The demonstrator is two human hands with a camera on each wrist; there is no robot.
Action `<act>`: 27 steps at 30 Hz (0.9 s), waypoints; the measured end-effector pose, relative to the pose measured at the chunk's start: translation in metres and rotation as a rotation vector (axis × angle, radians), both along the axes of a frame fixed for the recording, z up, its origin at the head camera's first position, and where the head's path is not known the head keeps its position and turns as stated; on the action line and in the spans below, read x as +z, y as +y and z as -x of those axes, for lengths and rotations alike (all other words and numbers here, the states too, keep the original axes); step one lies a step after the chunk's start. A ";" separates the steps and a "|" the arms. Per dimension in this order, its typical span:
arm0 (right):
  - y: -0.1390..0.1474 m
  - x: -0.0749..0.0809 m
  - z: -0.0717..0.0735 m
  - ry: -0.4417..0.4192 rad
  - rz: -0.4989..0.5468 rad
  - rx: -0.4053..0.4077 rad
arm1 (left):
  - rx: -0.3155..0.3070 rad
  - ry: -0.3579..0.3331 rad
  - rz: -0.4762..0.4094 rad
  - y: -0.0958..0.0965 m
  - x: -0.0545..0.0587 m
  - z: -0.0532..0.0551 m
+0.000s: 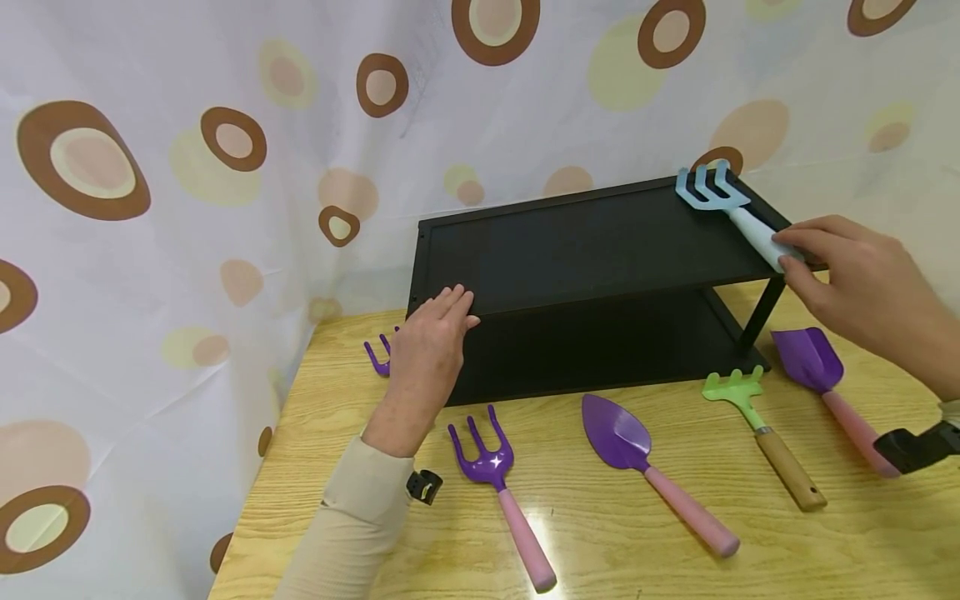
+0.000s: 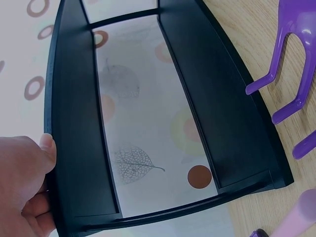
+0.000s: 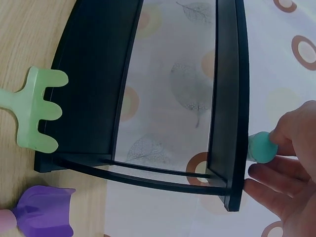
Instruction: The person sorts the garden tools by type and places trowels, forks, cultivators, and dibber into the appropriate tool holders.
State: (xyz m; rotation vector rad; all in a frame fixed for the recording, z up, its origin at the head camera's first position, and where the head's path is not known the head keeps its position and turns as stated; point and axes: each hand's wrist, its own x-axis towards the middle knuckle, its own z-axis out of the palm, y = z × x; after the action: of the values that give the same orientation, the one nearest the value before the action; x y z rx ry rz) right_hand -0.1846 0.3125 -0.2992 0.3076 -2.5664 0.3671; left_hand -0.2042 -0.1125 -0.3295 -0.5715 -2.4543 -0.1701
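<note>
A black two-tier shelf (image 1: 570,242) stands on the wooden table. On its upper tier, at the right end, lies a light blue hand rake (image 1: 708,196), tines toward the back. My right hand (image 1: 862,267) pinches the end of its handle between thumb and fingers; in the right wrist view the teal handle end (image 3: 262,147) shows just past the shelf edge. At the shelf's front left corner rests my left hand (image 1: 427,354), fingers laid on the top. The left wrist view shows that thumb (image 2: 48,145) against the edge of the upper tier.
In front of the shelf lie a purple hand fork (image 1: 487,462), a purple trowel (image 1: 618,429), a green rake (image 1: 738,392) with a wooden handle and a purple scoop (image 1: 810,358). Another purple fork (image 1: 378,362) is partly hidden behind my left hand. A patterned curtain (image 1: 225,275) hangs behind.
</note>
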 end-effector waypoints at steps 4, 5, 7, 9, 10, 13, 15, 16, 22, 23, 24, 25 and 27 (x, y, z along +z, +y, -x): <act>-0.001 0.002 0.006 0.006 -0.004 -0.008 | -0.003 0.002 -0.003 0.000 0.000 0.000; -0.002 0.002 0.007 0.008 -0.004 -0.010 | -0.004 0.004 -0.004 0.000 0.000 0.000; -0.003 0.002 0.010 0.006 -0.003 -0.013 | -0.006 0.007 -0.005 0.000 0.000 0.000; -0.004 0.002 0.011 -0.002 -0.001 -0.020 | -0.008 0.010 -0.005 0.000 0.000 0.000; -0.005 0.002 0.012 -0.008 0.003 -0.024 | -0.008 0.012 -0.004 0.000 0.000 0.000; -0.006 0.002 0.014 -0.038 0.015 -0.038 | -0.010 0.016 -0.006 0.000 -0.001 0.001; -0.007 0.003 0.016 -0.055 0.022 -0.046 | -0.009 0.014 -0.006 0.000 -0.001 0.001; -0.007 0.003 0.016 -0.065 0.024 -0.049 | -0.008 0.013 -0.008 0.000 0.000 0.001; -0.007 0.004 0.018 -0.083 0.025 -0.061 | 0.004 0.004 -0.004 0.001 0.000 0.001; -0.007 0.004 0.018 -0.083 0.024 -0.061 | 0.005 0.005 -0.002 0.002 0.000 0.001; -0.007 0.004 0.018 -0.082 0.021 -0.061 | 0.005 0.005 -0.003 0.002 0.000 0.001; -0.007 0.004 0.017 -0.078 0.014 -0.060 | 0.004 0.006 -0.004 0.002 0.000 0.001; -0.007 0.004 0.017 -0.074 0.008 -0.059 | 0.001 0.010 -0.005 0.001 0.000 0.001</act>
State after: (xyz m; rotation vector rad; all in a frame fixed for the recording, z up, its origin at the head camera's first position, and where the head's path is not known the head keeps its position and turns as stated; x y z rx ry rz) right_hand -0.2011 0.3058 -0.2951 0.2191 -2.6388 0.3737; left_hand -0.2055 -0.1111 -0.3298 -0.5680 -2.4437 -0.1725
